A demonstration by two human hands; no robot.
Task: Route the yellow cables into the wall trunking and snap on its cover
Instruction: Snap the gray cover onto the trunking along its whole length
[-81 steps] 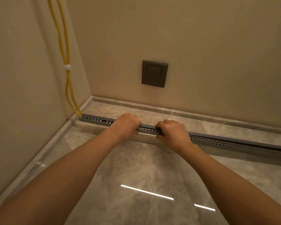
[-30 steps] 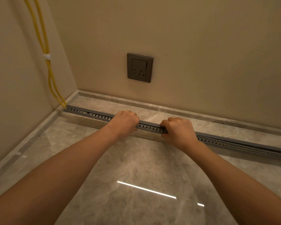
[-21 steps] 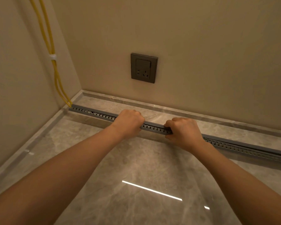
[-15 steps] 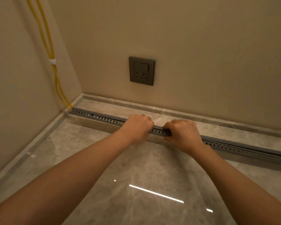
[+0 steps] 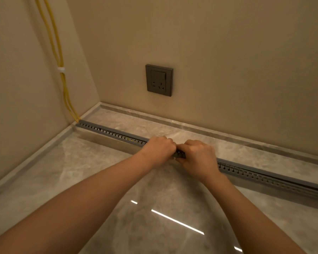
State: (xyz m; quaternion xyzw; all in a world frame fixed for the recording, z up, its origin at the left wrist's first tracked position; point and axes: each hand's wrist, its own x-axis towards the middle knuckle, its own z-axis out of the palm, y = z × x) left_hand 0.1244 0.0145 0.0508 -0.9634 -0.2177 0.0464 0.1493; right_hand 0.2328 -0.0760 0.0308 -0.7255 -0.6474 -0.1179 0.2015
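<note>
Could pinch one of the yellow cables (image 5: 62,85) under the cover (image 5: 264,172) if pressed down with a loop still proud of the channel, and would then leave the lid sprung rather than latched. Could also miss the short stretch between the two grips, leaving a section free to peel back. Might shove the trunking (image 5: 114,133) sideways on the glossy floor (image 5: 99,162), lying out from the skirting as it does. Toward the far right, seems not fully seated, with a dark line under the edge, though too dim there to be sure.

Left hand (image 5: 159,150): curled over the top of the trunking, knuckles up, clamped on it. Right hand (image 5: 198,157): likewise wrapped round it, just beside the left, almost knuckle to knuckle. Fingertips hidden behind the profile.

Cables: down the left wall (image 5: 17,88), bound by a white tie (image 5: 61,70), into the trunking's corner end; flecks of yellow behind the slots left of the hands.
</note>
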